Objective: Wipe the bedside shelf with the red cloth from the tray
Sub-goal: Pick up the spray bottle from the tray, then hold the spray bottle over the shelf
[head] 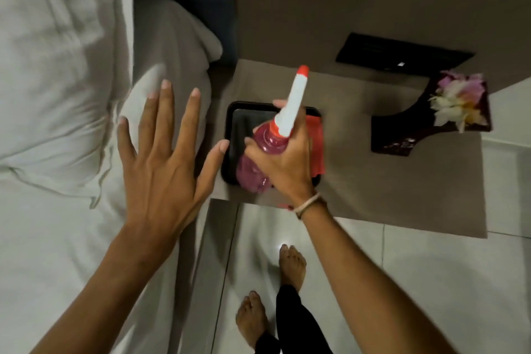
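A black tray (235, 126) sits at the left end of the brown bedside shelf (353, 178). The red cloth (316, 141) lies folded on the tray's right side, partly hidden by my right hand (284, 164). That hand is shut on a spray bottle (270, 144) with pink liquid and a white-and-red nozzle, held above the tray and tilted so the nozzle points away from me. My left hand (163, 149) hovers open, fingers spread, over the bed's edge just left of the tray, touching nothing.
A white bed with pillows (57, 95) fills the left. A dark dish of flowers (457, 103) stands at the shelf's right end. A black switch panel (402, 56) is on the wall behind. My bare feet (290, 264) stand on white floor tiles below the shelf.
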Demonstrator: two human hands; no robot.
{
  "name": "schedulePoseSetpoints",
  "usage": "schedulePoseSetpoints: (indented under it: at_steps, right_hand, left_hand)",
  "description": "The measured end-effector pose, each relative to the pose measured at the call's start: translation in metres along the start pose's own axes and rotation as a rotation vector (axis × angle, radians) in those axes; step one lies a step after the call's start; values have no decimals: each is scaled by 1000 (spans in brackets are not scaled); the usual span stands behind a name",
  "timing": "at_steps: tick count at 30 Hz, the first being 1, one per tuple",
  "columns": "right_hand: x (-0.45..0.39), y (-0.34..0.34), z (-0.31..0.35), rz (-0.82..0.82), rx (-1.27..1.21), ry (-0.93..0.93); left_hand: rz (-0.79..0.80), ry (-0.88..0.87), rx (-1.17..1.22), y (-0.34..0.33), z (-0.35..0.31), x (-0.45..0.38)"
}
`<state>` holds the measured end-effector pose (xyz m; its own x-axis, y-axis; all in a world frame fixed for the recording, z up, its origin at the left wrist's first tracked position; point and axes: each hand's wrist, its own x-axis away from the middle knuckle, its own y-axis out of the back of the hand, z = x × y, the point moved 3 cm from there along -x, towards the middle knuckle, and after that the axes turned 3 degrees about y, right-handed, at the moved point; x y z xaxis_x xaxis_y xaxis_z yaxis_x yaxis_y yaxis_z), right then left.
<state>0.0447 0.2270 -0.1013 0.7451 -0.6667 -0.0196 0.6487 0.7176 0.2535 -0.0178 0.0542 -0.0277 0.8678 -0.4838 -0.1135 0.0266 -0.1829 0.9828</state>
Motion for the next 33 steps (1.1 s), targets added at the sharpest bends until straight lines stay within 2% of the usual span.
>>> schedulePoseSetpoints:
  at_steps: [4, 8, 10, 14, 20, 28, 33]
  right_hand:
    - [57, 54, -14, 2, -71, -206]
    - [111, 107, -43, -27, 1, -343]
    - [133, 130, -55, -48, -38, -380]
    - [156, 161, -72, -84, -13, -385]
    - [169, 178, -87, -269, -52, -436]
    - [172, 174, -95, -190, 22, -430]
    - [167, 167, -88, -101, -35, -378]
  left_hand:
    - [94, -134, 48, -11, -46, 4]
    - [163, -271, 86, -28, -95, 20]
    - [200, -310, 88, -34, -114, 32]
    - [220, -391, 68, -45, -136, 52]
    - [255, -441, 6, -58, -151, 69]
    - [229, -415, -27, -62, -147, 76]
    - [187, -364, -37, -57, -132, 75]
